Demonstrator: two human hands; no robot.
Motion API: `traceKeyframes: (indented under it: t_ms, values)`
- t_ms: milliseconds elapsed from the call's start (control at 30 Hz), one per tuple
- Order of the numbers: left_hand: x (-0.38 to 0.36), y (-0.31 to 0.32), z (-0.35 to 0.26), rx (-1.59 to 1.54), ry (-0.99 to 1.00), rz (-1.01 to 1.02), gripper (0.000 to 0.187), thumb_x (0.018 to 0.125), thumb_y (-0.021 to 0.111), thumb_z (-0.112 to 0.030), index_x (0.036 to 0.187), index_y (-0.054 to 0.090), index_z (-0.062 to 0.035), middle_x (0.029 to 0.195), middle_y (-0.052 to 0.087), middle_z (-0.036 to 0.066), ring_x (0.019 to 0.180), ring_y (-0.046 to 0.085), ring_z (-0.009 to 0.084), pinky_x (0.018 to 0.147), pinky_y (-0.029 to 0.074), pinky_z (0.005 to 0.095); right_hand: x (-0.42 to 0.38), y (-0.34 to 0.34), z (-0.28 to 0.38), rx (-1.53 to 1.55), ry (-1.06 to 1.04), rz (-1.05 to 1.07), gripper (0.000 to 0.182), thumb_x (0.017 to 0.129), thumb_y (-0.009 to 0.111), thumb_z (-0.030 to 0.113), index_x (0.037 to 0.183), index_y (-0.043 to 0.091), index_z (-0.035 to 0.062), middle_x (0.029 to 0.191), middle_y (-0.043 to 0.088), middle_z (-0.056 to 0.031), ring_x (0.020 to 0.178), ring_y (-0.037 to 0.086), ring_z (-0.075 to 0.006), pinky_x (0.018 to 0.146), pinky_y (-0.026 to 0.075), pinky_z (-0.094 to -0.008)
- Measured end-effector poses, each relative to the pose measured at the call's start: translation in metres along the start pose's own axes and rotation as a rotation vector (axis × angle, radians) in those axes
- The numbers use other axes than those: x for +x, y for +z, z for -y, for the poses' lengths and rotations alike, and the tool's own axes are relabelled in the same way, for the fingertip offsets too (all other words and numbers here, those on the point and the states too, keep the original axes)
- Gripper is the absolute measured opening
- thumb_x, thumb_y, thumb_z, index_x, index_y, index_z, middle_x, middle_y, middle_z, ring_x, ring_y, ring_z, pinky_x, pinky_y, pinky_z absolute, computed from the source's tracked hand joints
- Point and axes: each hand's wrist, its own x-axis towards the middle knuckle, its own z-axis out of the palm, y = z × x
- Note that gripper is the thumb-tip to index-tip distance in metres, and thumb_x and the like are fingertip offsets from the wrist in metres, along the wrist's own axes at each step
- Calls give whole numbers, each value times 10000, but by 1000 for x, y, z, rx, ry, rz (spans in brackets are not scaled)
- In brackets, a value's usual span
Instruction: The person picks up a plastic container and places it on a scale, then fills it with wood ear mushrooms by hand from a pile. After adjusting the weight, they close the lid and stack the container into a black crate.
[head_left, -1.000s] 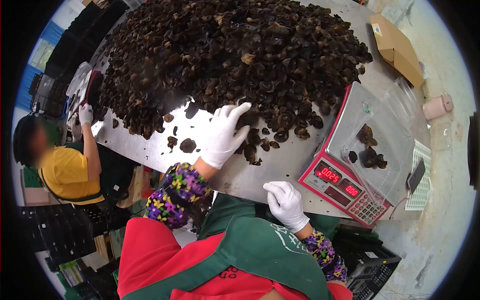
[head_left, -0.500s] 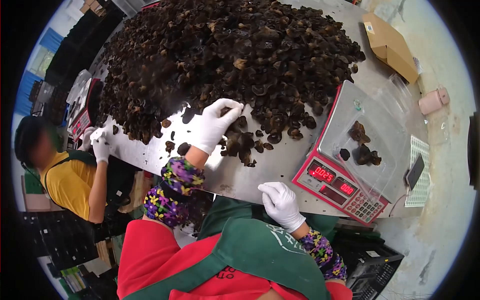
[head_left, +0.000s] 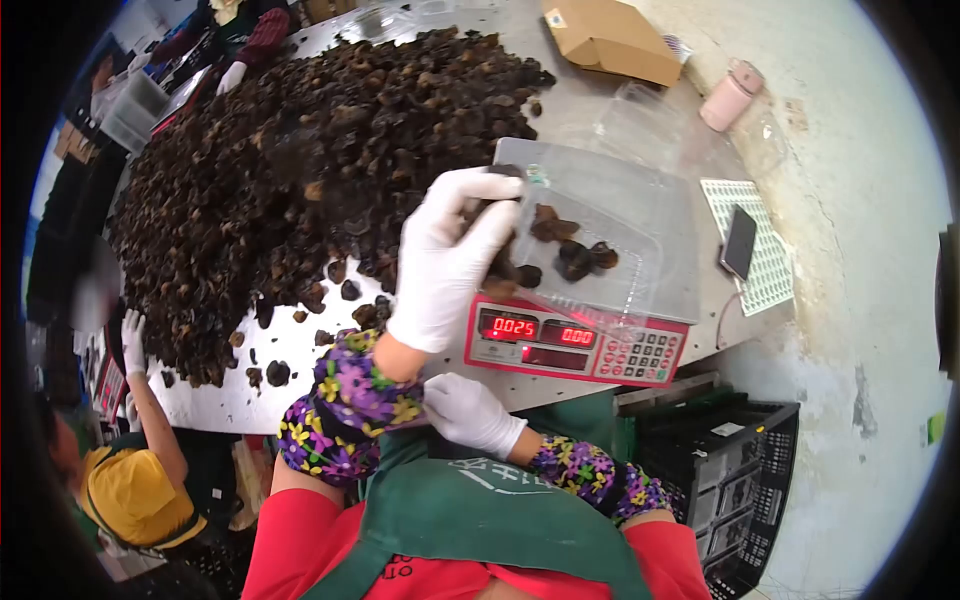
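My left hand [head_left: 445,265], in a white glove, is raised beside the left edge of the scale [head_left: 578,350]. Its fingers are closed on pieces of wood ear mushroom [head_left: 506,171]; a dark bit shows at the fingertips and more hang below, blurred. On the scale plate lies a clear plastic tray [head_left: 625,262] with several wood ear pieces [head_left: 575,259] in it. The display reads 0.025 and 0.00. My right hand [head_left: 472,415], also gloved, rests low by the table's front edge, fingers curled together with nothing visible in them. My left sleeve partly covers its fingertips.
A big heap of wood ears [head_left: 270,170] covers the table's left and middle. Behind the scale are a cardboard box [head_left: 610,40] and a pink bottle [head_left: 732,96]. To its right, a phone [head_left: 738,242] lies on a label sheet [head_left: 765,270]. A co-worker in yellow [head_left: 140,495] works at left.
My left hand has moved from the heap to the scale, now with wood ears in it. My right hand has drawn left toward my left sleeve. The view has turned right.
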Motion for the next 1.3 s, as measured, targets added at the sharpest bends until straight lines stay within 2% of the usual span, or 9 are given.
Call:
traceKeyframes:
  t_ms: [100, 167, 300, 367, 633, 900, 1033, 1133, 1300]
  values:
    - [19, 35, 22, 451, 487, 147, 290, 879, 704, -21, 1163, 656, -55, 1168, 617, 83, 975, 640, 183, 872, 518, 304, -8, 15, -11, 43, 57, -11, 158, 851, 661, 167, 923, 647, 27, 933, 586, -151, 842, 611, -360, 693, 511, -449]
    - [17, 44, 25, 584, 390, 299, 385, 856, 726, -76, 1232, 653, -109, 1164, 614, 119, 1088, 616, 264, 942, 489, 329, -9, 17, -14, 67, -34, -25, 159, 856, 660, 173, 830, 620, 21, 902, 560, -158, 805, 590, -368, 690, 502, -458]
    - [-2, 28, 13, 751, 469, 335, 430, 845, 742, -122, 1267, 659, -128, 1247, 616, 138, 1171, 592, 299, 987, 475, 370, -6, 13, -10, 61, 9, -9, 169, 836, 664, 169, 925, 631, 29, 924, 597, -142, 841, 610, -343, 726, 503, -446]
    - [-16, -1, 5, 629, 468, 237, 392, 840, 725, -71, 1229, 682, -98, 1259, 624, 137, 1170, 595, 295, 997, 472, 383, -2, 0, -2, 10, 27, 144, 198, 833, 653, 139, 998, 631, 33, 955, 619, -128, 887, 625, -321, 767, 513, -421]
    - [-108, -189, 47, 901, 125, -327, 189, 940, 647, -59, 1125, 683, -57, 1176, 646, 62, 1056, 616, 168, 871, 474, 292, 4, -1, 3, 4, -40, -23, 192, 817, 662, 33, 1002, 680, 83, 940, 672, -92, 851, 663, -293, 740, 557, -393]
    - [-149, -192, 75, 1228, -53, -160, 581, 794, 813, -264, 1313, 602, -109, 1371, 531, 171, 1262, 504, 378, 1037, 445, 445, 27, -7, 22, 48, 114, 8, 238, 832, 660, -27, 1048, 691, 68, 991, 669, -116, 839, 676, -302, 722, 549, -372]
    - [-121, -169, 81, 1313, 153, -19, 841, 698, 846, -410, 1451, 517, -233, 1500, 428, 175, 1304, 478, 381, 1055, 416, 474, 53, -7, 25, -25, 114, -34, 255, 837, 657, -9, 1085, 673, 47, 1027, 650, -138, 869, 663, -326, 759, 543, -402]
    - [-106, -164, 92, 1341, 156, 74, 754, 715, 829, -385, 1405, 562, -237, 1400, 526, 119, 1205, 552, 330, 954, 477, 454, 60, -3, 22, -30, 74, -74, 250, 838, 656, -15, 1080, 674, 41, 1032, 652, -136, 871, 665, -321, 749, 547, -396]
    - [-108, -176, 120, 1158, 125, -17, 349, 769, 789, -267, 1095, 707, -171, 909, 630, 70, 808, 641, 262, 699, 526, 362, 49, -8, 23, -46, 94, -51, 237, 851, 633, -42, 1059, 694, 54, 1030, 670, -141, 893, 677, -313, 769, 554, -379]
